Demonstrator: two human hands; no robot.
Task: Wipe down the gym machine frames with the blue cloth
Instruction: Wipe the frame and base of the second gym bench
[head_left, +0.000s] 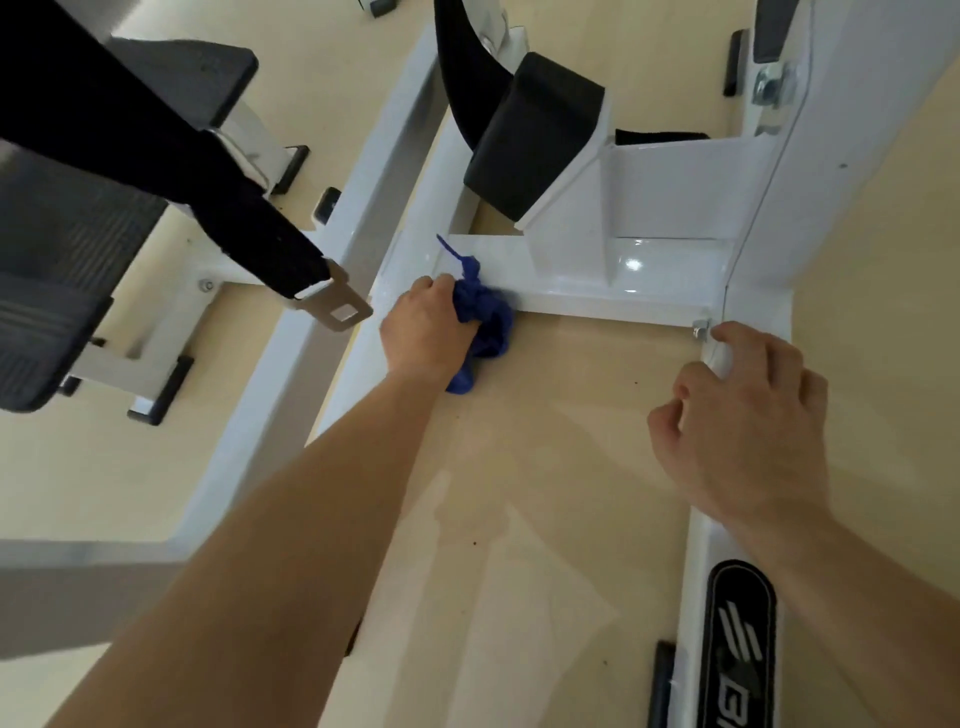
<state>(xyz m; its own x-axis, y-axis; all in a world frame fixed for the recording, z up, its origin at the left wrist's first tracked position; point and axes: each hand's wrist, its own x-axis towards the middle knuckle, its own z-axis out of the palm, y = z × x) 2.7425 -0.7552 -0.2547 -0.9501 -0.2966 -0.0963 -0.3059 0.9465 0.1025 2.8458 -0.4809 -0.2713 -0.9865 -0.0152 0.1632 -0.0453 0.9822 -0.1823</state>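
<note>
My left hand (423, 332) grips a bunched blue cloth (485, 322) and presses it against the left end of a white crossbar (597, 291) of the gym machine frame, low near the floor. Part of the cloth hangs below the bar. My right hand (743, 415) rests on the white side rail (717, 525) at the right, fingers curled over its top near a bolt (701, 328) at the corner joint.
A black strap with a metal buckle (332, 304) hangs at the left, close to my left hand. A black pad (535, 140) sits above the crossbar. Another white frame rail (332, 322) runs diagonally on the left. The floor (561, 467) is pale wood. A thin cable (748, 228) runs down on the right.
</note>
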